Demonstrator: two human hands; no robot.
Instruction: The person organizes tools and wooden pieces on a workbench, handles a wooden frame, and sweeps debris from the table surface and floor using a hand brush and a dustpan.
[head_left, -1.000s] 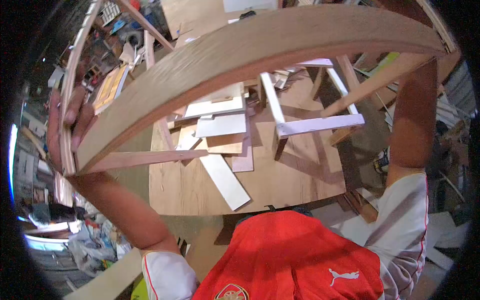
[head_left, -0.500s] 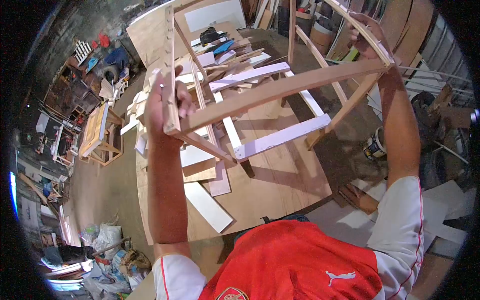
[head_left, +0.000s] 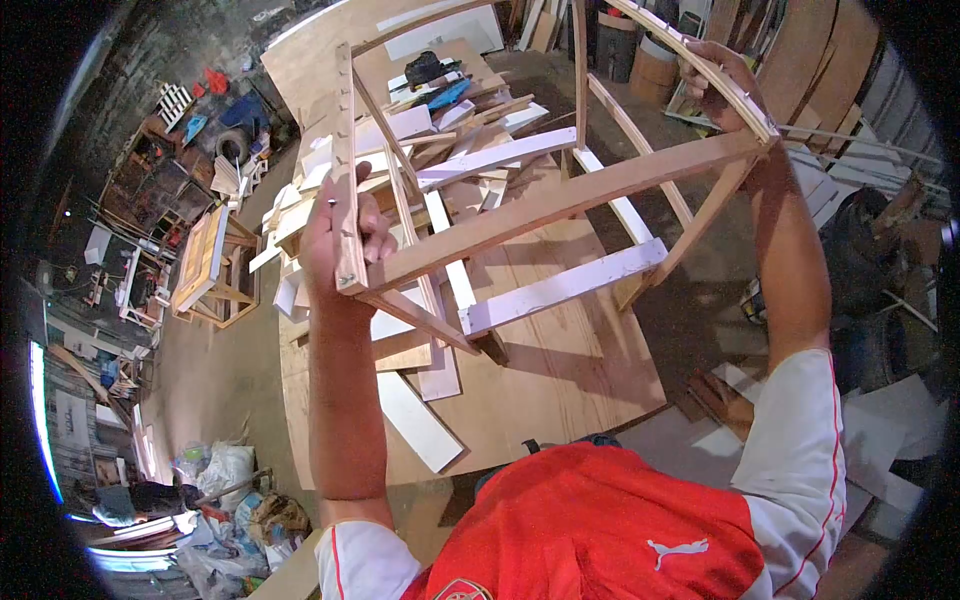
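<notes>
Brown wood makes up the frame (head_left: 560, 205), which has come down and away from the head; its near rail, looming large a second ago, now sits between the two hands. That opens up the view of the white stool frame (head_left: 565, 285) below the fingers, so the two can probably be compared more easily. The left hand (head_left: 325, 245) is wrapped around one end strip, its fingers curled beneath it; the right hand (head_left: 730, 85) grips the opposite strip. Nails (head_left: 333, 203) stand out of the left strip. The held frame is open and boxy, its bars straight-edged and unpainted. Under the hands, the tabletop (head_left: 600, 370) shows smooth, streaky grain, with a flat white board (head_left: 420, 420) nearer the person. Whether the frames touch, one cannot tell.
</notes>
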